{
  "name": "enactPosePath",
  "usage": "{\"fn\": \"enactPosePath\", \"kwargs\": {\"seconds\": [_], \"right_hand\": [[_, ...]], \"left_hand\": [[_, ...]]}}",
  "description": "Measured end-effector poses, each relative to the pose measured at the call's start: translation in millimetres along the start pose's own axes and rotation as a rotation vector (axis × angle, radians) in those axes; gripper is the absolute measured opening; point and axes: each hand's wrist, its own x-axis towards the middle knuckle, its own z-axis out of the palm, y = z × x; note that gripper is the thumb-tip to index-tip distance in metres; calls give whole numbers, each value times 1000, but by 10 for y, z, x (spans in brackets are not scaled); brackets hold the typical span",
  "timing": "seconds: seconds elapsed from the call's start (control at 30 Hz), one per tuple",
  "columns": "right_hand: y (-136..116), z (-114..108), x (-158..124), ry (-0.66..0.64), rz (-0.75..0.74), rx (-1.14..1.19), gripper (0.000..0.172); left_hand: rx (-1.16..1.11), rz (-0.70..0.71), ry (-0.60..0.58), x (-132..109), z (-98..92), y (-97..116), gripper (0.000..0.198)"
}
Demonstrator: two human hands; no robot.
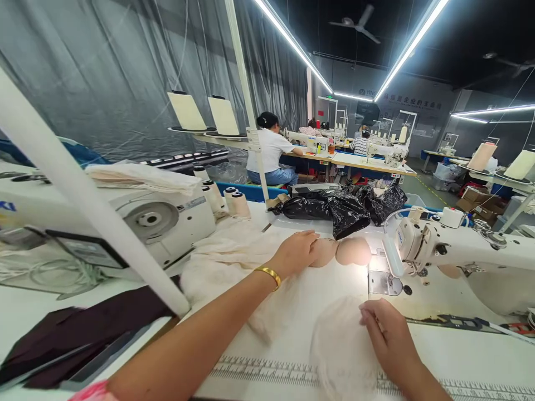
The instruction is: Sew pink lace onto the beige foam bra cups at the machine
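My left hand (295, 255), with a gold bracelet at the wrist, reaches across the white sewing table palm down. Its fingers are stretched out at the left edge of a pair of beige moulded bra cups (353, 252), and some fingertips are hard to see. Lower and nearer, my right hand (388, 337) pinches the edge of a thin, pale fabric piece (345, 342) between thumb and fingers. This piece hangs over the ruler strip and looks blurred. A heap of cream fabric (225, 256) lies left of and under my left forearm.
A lit sewing machine (422, 245) stands at right, its needle plate (382, 283) beside the cups. Black plastic bags (334, 207) lie behind. A white post (96, 195) crosses the left side before another machine (167, 223). A printed ruler (267, 372) runs along the front. A co-worker (270, 147) sits beyond.
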Motion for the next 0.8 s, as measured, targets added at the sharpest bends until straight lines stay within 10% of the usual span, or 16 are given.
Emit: {"fn": "enactPosePath", "kwargs": {"seconds": [0.37,0.53,0.67,0.8], "right_hand": [[-21,-29,88,-52,512,507,44],[-6,-62,123,-55,625,731,57],[2,-58,92,-84,562,650,50],[-100,-128,77,-154,477,578,38]], "left_hand": [[-189,-197,169,-179,-293,266,32],[-648,-43,-167,-609,-363,692,17],[-526,22,-223,-817,-302,919,9],[-531,243,-353,-727,-337,972,41]]}}
